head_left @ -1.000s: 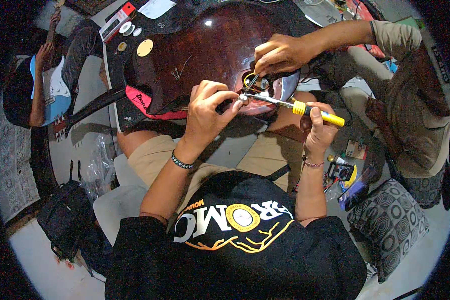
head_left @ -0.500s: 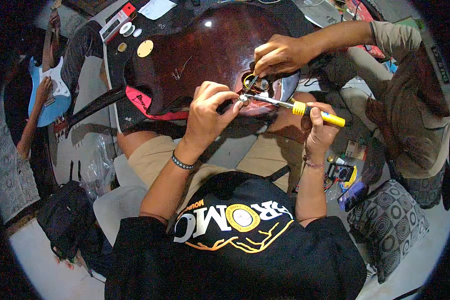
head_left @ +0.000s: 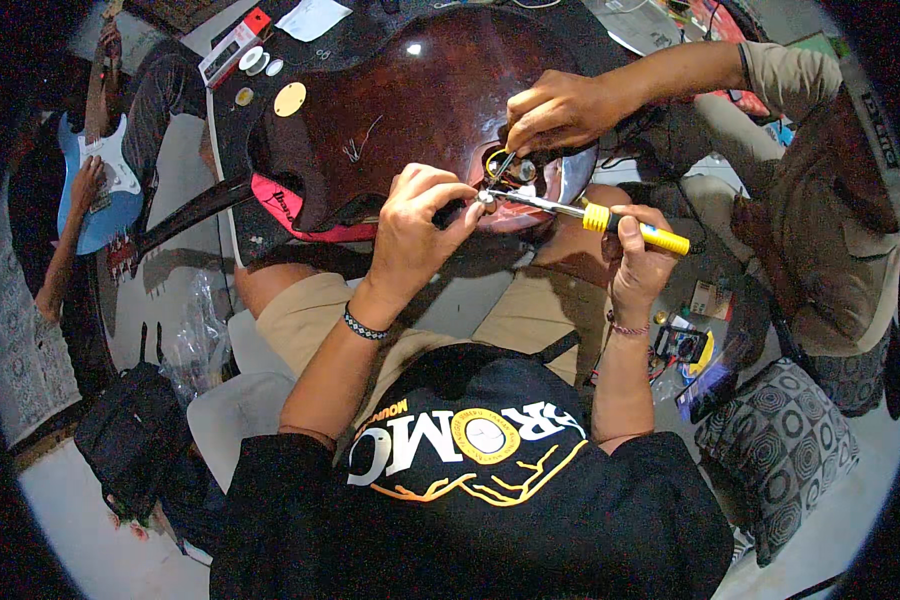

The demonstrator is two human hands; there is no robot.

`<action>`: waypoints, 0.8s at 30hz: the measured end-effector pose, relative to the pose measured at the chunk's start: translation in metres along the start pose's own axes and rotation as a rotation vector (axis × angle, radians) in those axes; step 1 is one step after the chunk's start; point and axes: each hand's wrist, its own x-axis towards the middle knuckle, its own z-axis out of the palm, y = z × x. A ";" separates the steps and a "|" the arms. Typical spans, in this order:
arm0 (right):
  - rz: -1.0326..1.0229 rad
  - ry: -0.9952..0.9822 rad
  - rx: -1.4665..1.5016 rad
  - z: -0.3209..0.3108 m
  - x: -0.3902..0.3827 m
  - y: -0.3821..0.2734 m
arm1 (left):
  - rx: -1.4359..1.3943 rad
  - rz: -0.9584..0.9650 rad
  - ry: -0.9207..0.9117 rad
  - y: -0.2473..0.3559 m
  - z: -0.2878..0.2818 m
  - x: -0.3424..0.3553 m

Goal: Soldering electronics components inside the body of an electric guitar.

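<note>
Dark-red guitar [head_left: 390, 130], upper centre: long axis slants, neck to the lower left. Left hand [head_left: 417, 225]: thumb and index pinched on a small silver part [head_left: 486, 198], just beside the open cavity [head_left: 526, 182]. Co-worker's hand [head_left: 560, 108], above, holds a thin tool in there. Yellow-handled iron [head_left: 600, 216], right of centre: tip points left, slightly up; contact unclear. Right hand [head_left: 638, 262] wrapped round its grip. Probably soldering; next move calls for steady part and tip.
</note>
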 end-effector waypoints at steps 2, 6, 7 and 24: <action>-0.041 -0.006 -0.031 0.001 0.002 0.000 | -0.004 -0.001 0.003 0.000 0.000 0.000; 0.033 -0.015 -0.006 -0.002 -0.001 0.002 | 0.000 -0.009 -0.001 0.000 0.000 -0.001; 0.033 -0.014 -0.006 -0.004 -0.001 0.004 | 0.004 -0.001 0.005 0.000 0.000 -0.001; -0.050 0.019 -0.038 -0.001 0.002 0.011 | 0.013 0.033 0.026 -0.002 0.002 -0.001</action>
